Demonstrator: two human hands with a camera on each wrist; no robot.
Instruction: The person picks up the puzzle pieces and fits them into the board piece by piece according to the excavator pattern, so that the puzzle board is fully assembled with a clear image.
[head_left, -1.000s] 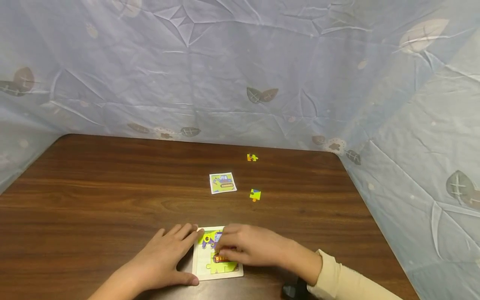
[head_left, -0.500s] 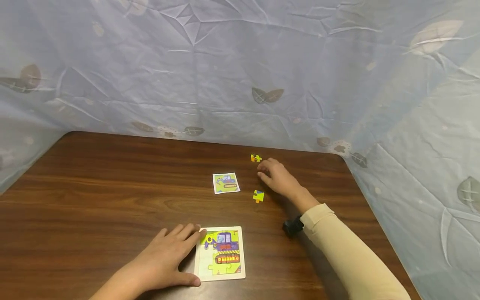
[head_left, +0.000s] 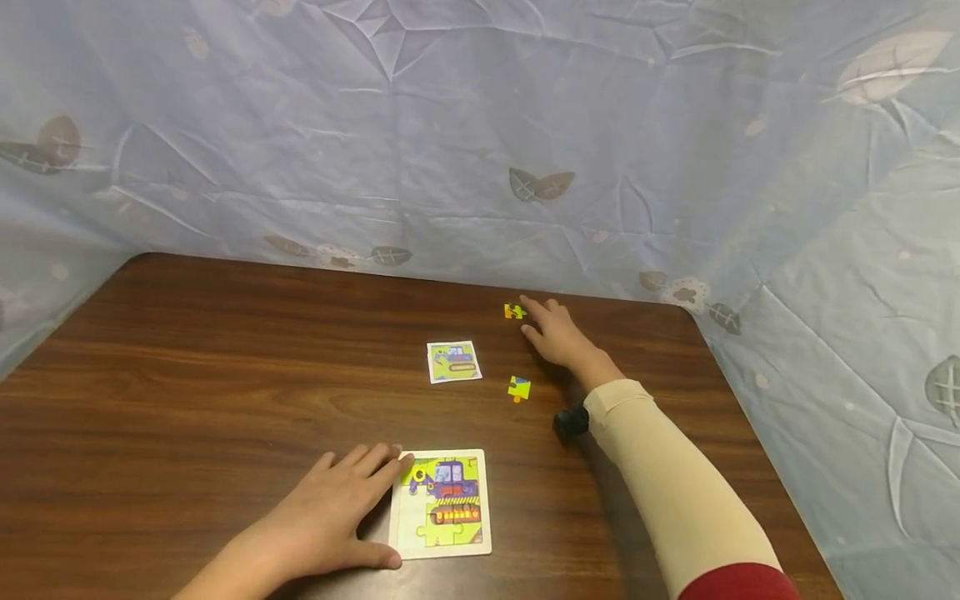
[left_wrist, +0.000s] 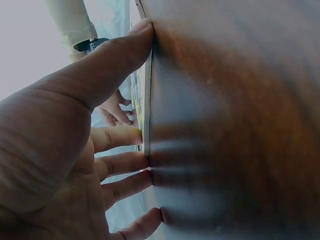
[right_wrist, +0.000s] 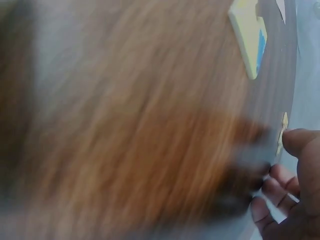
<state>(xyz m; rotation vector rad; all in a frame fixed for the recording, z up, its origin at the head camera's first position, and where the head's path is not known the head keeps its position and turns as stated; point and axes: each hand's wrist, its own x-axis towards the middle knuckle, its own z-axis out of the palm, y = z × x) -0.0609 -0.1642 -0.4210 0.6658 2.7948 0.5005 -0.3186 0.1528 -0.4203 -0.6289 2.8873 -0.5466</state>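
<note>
My left hand (head_left: pixel 318 521) rests at the left side of a square jigsaw puzzle board (head_left: pixel 405 533) with a pale rim. Its thumb touches the near left corner and its index finger the far left one. Assembled pieces form a purple digger on yellow-green; a pale bare patch shows at the lower left. My right hand (head_left: pixel 558 335) reaches across the table, fingers extended, just right of a small yellow-green and orange puzzle piece (head_left: pixel 513 312). In the right wrist view the thumb appears close to this piece (right_wrist: pixel 283 132); contact is unclear. Nothing is visibly held there.
Another puzzle piece (head_left: pixel 519 387), yellow-green with a blue corner, lies nearer on the table (head_left: pixel 225 400). Left of it is a square picture card (head_left: pixel 454 362) showing a digger. A patterned cloth (head_left: pixel 465 125) hangs behind the table and along its sides.
My right hand has left the puzzle board and gone forward to the far piece. The tracks and cab it covered now show. My left hand stays at the board's edge.
</note>
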